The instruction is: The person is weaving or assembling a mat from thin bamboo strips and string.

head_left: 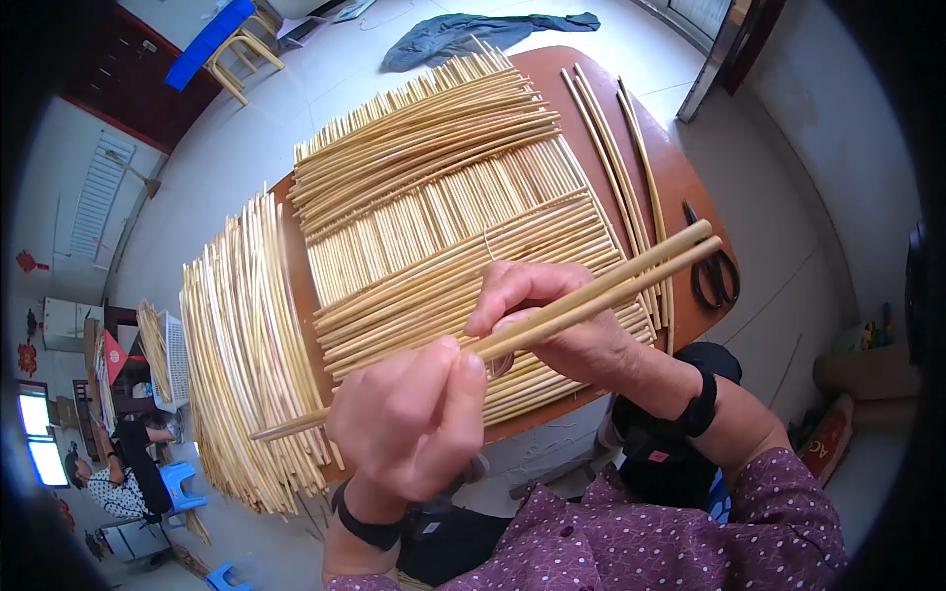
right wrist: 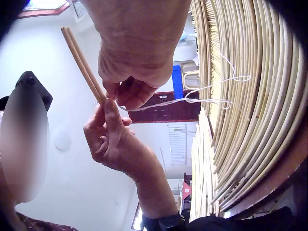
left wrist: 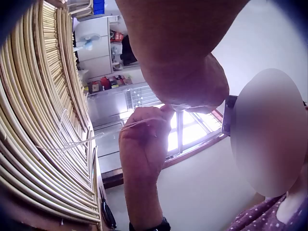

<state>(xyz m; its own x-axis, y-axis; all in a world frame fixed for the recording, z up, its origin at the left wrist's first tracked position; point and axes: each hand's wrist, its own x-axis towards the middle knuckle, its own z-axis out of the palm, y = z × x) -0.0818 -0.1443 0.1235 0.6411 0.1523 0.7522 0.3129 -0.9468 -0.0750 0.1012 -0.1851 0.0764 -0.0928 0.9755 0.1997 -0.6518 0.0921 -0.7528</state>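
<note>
Tan sticks [head_left: 631, 269] pinched in left hand [head_left: 409, 419], white thread [right wrist: 166, 103] in right hand [head_left: 588, 346]; lattice [head_left: 424, 219] laid mid-desk [head_left: 682, 169], tying seemingly unfinished.

The dotted shirt [head_left: 670, 537] is purple, wristbands [head_left: 701, 404] black, trousers [head_left: 448, 550] apparently dark.

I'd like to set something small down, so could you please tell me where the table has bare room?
The table is bare between the loose stalks and its right edge, beyond the scissors; a narrowing strip runs between those stalks and the stalk panel. It's crowded across the panel and at left, along the stalk pile.
</note>
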